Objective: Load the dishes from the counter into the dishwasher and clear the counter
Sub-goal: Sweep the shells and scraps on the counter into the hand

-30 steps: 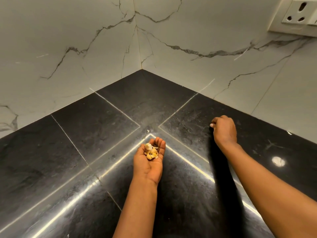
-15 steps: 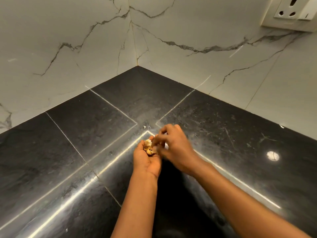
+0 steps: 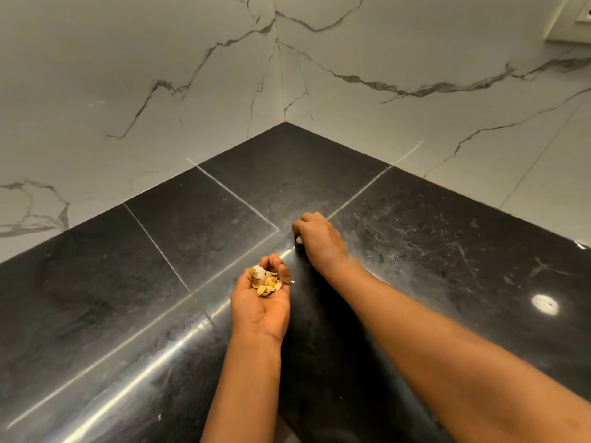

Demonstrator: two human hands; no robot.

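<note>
Left hand (image 3: 260,306) cups shell scraps (image 3: 264,280); right hand (image 3: 318,239) pinches at black counter (image 3: 447,238).

One head-worn wide-angle view looks forward and steeply down, close over a counter (image 3: 96,298) corner. The walls (image 3: 128,75) fill the upper frame; both forearms enter from the bottom edge, centre and lower right.

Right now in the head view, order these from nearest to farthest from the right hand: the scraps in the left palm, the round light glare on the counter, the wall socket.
1. Scraps: just below-left of the right hand, cupped in the left hand.
2. Light glare: far right on the counter.
3. Wall socket: top right corner, on the wall.
</note>
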